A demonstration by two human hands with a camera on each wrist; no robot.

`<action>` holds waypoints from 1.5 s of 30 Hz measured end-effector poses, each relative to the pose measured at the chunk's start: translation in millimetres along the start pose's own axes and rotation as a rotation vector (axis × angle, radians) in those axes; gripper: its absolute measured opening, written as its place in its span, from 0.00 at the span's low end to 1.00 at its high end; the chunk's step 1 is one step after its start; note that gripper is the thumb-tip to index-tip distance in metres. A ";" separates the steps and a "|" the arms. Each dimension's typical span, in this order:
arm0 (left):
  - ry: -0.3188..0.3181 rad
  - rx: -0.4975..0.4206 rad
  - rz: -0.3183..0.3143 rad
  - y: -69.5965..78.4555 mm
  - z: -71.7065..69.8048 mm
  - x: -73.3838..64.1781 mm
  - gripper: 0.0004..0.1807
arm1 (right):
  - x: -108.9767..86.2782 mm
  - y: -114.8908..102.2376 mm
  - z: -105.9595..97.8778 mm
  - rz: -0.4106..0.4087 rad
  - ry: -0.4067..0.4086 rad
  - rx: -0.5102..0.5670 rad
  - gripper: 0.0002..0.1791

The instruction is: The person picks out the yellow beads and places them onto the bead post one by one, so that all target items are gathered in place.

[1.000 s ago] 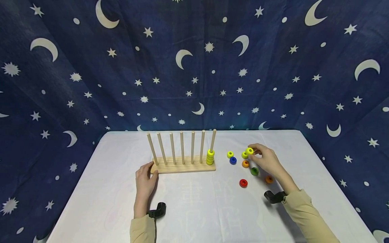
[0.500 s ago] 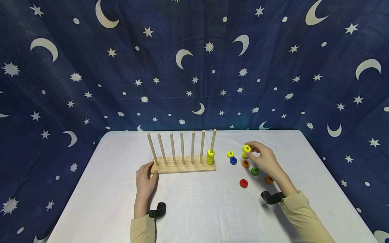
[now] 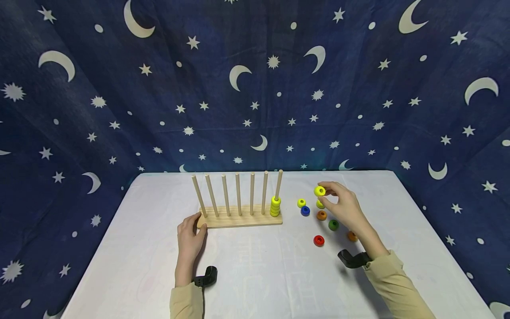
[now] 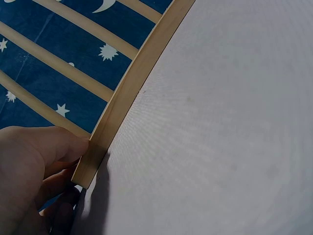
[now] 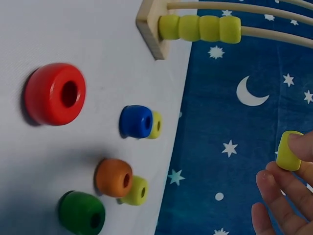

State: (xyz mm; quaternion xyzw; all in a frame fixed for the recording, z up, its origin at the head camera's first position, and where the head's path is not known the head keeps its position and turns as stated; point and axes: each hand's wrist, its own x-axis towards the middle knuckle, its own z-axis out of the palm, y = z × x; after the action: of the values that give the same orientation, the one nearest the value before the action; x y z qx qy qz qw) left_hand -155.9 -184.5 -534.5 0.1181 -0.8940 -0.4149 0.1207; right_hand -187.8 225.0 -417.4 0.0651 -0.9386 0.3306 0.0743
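Note:
A wooden peg rack point(image 3: 239, 221) with a row of several upright pegs stands on the table. Its rightmost peg carries a stack of yellow beads point(image 3: 275, 207). At the rack's left end, my left hand point(image 3: 190, 237) grips the base, thumb at the front edge and fingers behind, as the left wrist view shows point(image 4: 34, 166). Over on the right, my right hand point(image 3: 345, 207) pinches a yellow bead point(image 3: 319, 191) between thumb and fingers, raised above the table. Just below it lies another yellow bead point(image 3: 320, 204), partly hidden in the head view.
Loose beads lie right of the rack: a yellow bead point(image 3: 301, 203), a blue bead point(image 3: 305, 211), an orange bead point(image 3: 321, 215), a green bead point(image 3: 333, 225) and a red bead point(image 3: 318, 240). Another orange bead point(image 3: 352, 236) is partly under the right wrist. A starry cloth point(image 3: 255, 88) hangs behind.
My right hand has lifted the yellow bead slightly and carried it a little to the left. The left hand and the rack have stayed in place.

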 end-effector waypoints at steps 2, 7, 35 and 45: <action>0.001 -0.002 0.000 0.0 -0.2 -0.1 0.25 | -0.3 -3.2 -0.5 -0.005 0.004 0.005 0.23; 0.003 -0.004 -0.004 0.3 -0.5 -0.5 0.25 | -1.0 -11.0 -1.1 -0.027 0.022 0.019 0.23; 0.015 -0.006 -0.003 -1.4 0.6 0.0 0.25 | 1.4 -58.7 -5.9 -0.165 0.131 0.111 0.23; -0.001 -0.002 -0.012 -1.9 0.8 1.1 0.25 | 5.1 -71.7 -4.6 -0.214 0.143 0.148 0.23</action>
State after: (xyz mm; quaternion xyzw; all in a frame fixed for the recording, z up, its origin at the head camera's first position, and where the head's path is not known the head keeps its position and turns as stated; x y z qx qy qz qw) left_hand -156.9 -185.4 -536.4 0.1234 -0.8928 -0.4168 0.1180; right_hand -180.0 172.1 -369.1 0.1464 -0.8917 0.3928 0.1709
